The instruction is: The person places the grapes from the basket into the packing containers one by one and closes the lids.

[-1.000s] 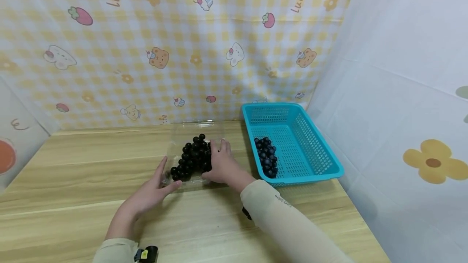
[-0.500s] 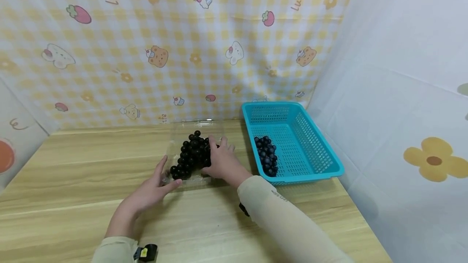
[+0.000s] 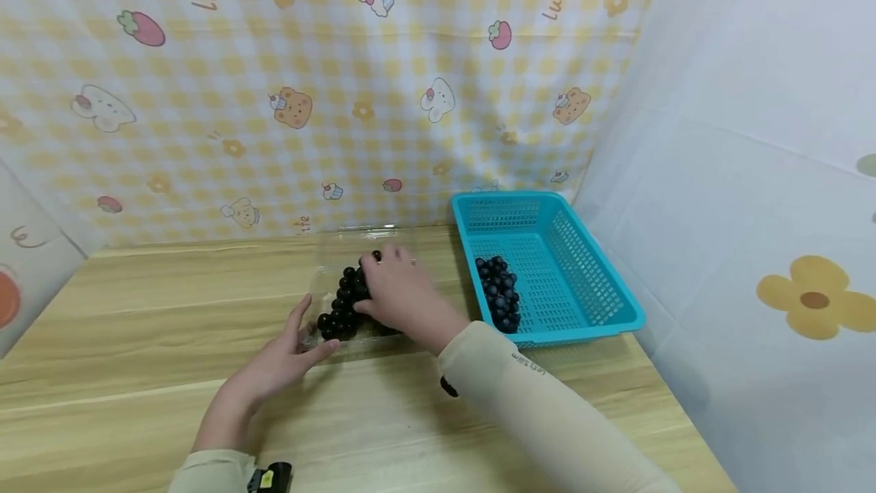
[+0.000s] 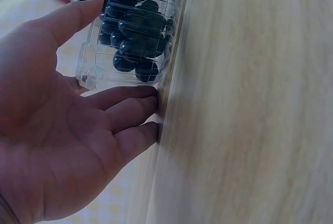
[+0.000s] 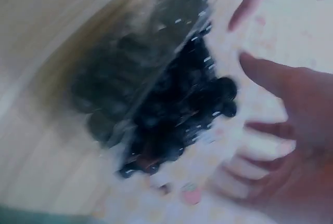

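Note:
A bunch of black grapes [image 3: 345, 297] lies in a clear plastic box [image 3: 372, 342] near the back of the table. At the box's near-left corner is my left hand [image 3: 277, 364], thumb and fingers spread around the corner. In the left wrist view the thumb tip of that hand [image 4: 67, 125] reaches the box's rim, and its other fingers are by the box's end wall. My right hand [image 3: 397, 291] is over the right part of the grapes, hiding some of them. The right wrist view, blurred, shows this hand [image 5: 291, 141] with fingers spread beside the bunch [image 5: 177, 99].
A blue plastic basket [image 3: 602, 272] stands right of the box, with another bunch of dark grapes [image 3: 498, 295] along its left side. A patterned cloth [image 3: 342, 135] hangs behind the wooden table [image 3: 137, 341], and a white cloth [image 3: 718, 173] hangs at the right.
My right hand has shifted left over the grapes, from the bunch's right side toward its middle. The left hand has stayed at the box corner.

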### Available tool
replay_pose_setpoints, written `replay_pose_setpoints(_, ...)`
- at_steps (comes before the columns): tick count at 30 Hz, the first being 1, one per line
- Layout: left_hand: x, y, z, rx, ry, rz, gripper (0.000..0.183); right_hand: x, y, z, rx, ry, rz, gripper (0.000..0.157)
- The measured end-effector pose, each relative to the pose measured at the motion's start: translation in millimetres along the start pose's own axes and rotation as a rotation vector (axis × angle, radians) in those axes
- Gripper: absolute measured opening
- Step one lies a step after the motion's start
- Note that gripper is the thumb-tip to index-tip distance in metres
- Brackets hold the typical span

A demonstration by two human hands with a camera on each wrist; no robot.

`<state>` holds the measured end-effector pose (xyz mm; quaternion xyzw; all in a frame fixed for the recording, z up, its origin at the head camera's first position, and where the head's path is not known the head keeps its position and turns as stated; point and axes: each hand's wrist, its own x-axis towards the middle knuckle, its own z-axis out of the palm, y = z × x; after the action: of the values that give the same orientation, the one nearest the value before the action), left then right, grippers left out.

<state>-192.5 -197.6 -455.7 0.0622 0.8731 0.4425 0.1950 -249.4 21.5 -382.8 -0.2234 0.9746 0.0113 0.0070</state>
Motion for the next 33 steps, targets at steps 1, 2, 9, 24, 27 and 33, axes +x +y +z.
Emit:
replay_pose_setpoints(1,0.0,0.2,-0.4,0.001,0.0,-0.002,0.111,-1,-6,-4.0,-0.037,0.043,-0.088,0.063)
replay_pose_setpoints(2,-0.4,0.6,-0.7,-0.001,0.0,-0.005,0.112,-3,-13,-7.1,-0.069,0.064,-0.172,0.051)
replay_pose_setpoints(9,-3.3,2.7,-1.3,-0.029,0.004,0.0,0.113,2,-44,5.6,-0.107,-0.21,-0.353,0.014)
replay_pose_setpoints(24,1.1,1.4,0.2,-0.012,0.028,0.021,0.114,8,-35,21.1,-0.128,-0.397,-0.335,0.023)
replay_pose_setpoints(27,-0.2,1.1,-0.7,-0.016,0.021,0.019,0.114,8,-35,21.5,-0.129,-0.434,-0.35,0.022)
replay_pose_setpoints(33,0.5,2.4,0.9,0.001,0.017,0.023,0.114,8,-33,24.6,-0.212,-0.43,-0.408,0.041)
